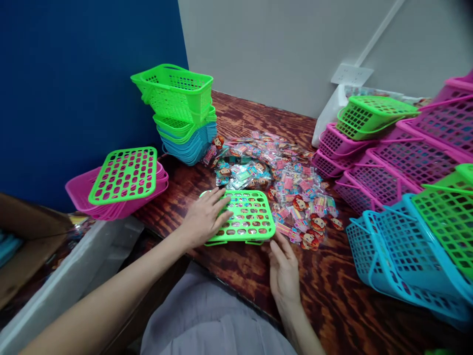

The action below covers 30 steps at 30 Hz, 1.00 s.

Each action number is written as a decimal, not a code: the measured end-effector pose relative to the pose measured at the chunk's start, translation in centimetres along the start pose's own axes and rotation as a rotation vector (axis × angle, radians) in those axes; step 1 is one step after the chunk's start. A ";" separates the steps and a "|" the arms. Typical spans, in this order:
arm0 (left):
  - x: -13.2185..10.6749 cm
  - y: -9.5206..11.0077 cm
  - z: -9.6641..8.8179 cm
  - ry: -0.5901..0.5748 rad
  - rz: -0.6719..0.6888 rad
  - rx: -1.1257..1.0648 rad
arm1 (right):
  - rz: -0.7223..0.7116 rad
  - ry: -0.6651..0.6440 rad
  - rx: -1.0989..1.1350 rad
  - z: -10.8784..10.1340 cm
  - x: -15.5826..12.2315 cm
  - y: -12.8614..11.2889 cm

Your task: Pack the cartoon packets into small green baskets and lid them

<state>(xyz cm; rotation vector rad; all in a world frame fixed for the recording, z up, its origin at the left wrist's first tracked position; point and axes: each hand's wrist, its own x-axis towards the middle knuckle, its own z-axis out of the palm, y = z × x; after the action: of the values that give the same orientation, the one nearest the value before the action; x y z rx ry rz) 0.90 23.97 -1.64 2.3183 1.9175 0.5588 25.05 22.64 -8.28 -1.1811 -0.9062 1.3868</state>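
Note:
A bright green basket lid (248, 215) with oval slots lies over a basket at the table's front edge. Folded green handles show under its near side, and colourful packets show through the slots. My left hand (207, 217) rests flat on the lid's left end, fingers stretched out. At the near right corner, my right hand (284, 268) has its fingers bent and closed on the rim; their undersides are hidden. Just beyond the lid spreads a heap of small clear packets (291, 190) with pink pieces and cartoon-face cards.
Nested green baskets (177, 93) top blue ones (194, 143) at the back left. Another green lid (125, 175) lies on pink baskets (83, 192). Filled pink baskets (391, 167) and blue baskets (391, 246) crowd the right. A white foam box (96, 256) stands lower left.

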 end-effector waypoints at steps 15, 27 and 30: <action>-0.1 1.0 -1.1 -0.298 0.084 0.100 | -0.111 -0.005 0.011 2.9 -0.3 -0.7; -0.4 1.0 -1.3 -0.263 0.091 0.043 | -0.741 -0.166 -0.811 -0.5 -2.8 0.5; -0.4 1.0 -1.2 -0.241 0.098 0.035 | -0.777 -0.219 -0.905 -0.6 -2.2 0.3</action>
<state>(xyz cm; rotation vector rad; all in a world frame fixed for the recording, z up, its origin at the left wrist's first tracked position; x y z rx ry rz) 1.38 23.13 -0.34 2.3848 1.7270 0.2405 25.49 20.39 -8.28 -1.0942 -2.0101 0.4422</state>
